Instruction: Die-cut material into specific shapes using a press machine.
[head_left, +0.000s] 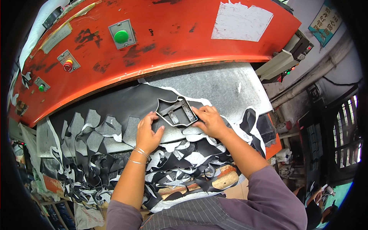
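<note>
Looks like an industrial workshop, judging by the large, scuffed orange-red machine (165, 46) with a green push button (121, 36) and a red knob (68, 65) on its front. Fits with the pale, worn bench (226, 82) below, the black sheet (115, 100) across it, the hollow metal frame (171, 119) and the heaped black and white offcuts (199, 149). Matches, too, the electrical box (300, 46) with lit red lamps, the wall pipe (310, 78) and the barred window (346, 134).

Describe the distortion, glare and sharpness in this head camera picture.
Head view: the orange-red metal machine beam bows into an arc; the dark-barred window at right glares white; the angular silver metal frame between the bare left hand and right hand looks fairly sharp; black vignetting darkens the corners.
</note>
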`<state>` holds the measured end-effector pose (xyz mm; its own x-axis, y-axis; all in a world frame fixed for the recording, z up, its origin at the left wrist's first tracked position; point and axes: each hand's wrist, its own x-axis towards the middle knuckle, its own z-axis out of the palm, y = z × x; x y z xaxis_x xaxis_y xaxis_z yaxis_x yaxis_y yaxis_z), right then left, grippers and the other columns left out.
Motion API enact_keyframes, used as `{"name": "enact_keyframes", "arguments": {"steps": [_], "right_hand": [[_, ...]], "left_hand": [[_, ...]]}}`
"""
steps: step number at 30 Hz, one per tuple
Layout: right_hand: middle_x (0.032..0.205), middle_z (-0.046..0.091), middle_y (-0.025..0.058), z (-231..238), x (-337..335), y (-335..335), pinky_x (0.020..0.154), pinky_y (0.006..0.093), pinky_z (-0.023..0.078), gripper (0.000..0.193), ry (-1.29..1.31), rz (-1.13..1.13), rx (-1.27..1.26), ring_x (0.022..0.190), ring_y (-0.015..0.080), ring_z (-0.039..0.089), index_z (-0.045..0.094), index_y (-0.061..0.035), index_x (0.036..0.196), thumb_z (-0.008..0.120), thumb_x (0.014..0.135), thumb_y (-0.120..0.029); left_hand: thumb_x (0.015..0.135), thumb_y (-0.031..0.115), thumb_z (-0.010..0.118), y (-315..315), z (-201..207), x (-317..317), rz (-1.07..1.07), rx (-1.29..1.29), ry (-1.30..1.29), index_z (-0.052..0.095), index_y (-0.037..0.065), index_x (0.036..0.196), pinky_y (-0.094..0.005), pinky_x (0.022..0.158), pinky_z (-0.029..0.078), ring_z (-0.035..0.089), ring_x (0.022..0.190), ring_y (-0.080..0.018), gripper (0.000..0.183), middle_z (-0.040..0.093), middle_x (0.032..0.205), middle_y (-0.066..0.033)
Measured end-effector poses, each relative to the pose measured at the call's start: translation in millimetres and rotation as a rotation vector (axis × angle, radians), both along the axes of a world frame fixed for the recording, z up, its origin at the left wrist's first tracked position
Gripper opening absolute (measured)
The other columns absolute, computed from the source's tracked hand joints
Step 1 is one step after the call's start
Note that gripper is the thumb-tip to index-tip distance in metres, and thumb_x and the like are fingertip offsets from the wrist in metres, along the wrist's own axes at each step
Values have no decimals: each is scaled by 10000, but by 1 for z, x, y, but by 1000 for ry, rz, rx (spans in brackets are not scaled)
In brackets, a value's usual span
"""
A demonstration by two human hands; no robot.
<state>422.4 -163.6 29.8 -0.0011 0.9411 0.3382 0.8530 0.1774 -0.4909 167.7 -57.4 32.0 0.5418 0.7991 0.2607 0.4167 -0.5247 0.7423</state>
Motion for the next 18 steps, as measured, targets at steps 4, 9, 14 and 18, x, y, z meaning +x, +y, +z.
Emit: {"name": "enact_keyframes", "arguments": {"steps": [4, 9, 14, 18], "right_hand": [[1099, 594, 129, 5, 8, 7, 928, 409, 401, 583, 14, 20, -11, 1046, 320, 528, 569, -122, 1286, 753, 743, -225], [1141, 589, 123, 4, 21, 15, 956, 410, 392, 606, 87, 20, -44, 1075, 327, 521, 562, -149, 1299, 766, 735, -239], [1203, 578, 114, 6, 26, 16, 993, 396, 366, 689, 123, 41, -111, 1119, 304, 508, 538, -153, 1324, 799, 693, -240], [1197, 586, 126, 4, 28, 16, 982, 400, 392, 654, 152, 43, -132, 1126, 311, 522, 560, -121, 1296, 793, 698, -247]], "left_hand": [[765, 142, 679, -6, 3, 2, 23, 3, 13, 527, 45, 1060, -427, 1043, 315, 477, 1249, -335, 345, 603, 1221, -181], [773, 189, 679, -3, 12, 5, -45, 89, 109, 538, 66, 1093, -430, 1061, 283, 438, 1293, -320, 371, 593, 1248, -173], [769, 185, 685, 0, 7, 0, -90, 111, 157, 536, 84, 1100, -414, 1076, 260, 414, 1323, -306, 377, 573, 1300, -164], [777, 200, 679, -1, 7, -1, -128, 88, 156, 534, 85, 1095, -452, 1098, 230, 395, 1342, -301, 368, 563, 1317, -158]]}}
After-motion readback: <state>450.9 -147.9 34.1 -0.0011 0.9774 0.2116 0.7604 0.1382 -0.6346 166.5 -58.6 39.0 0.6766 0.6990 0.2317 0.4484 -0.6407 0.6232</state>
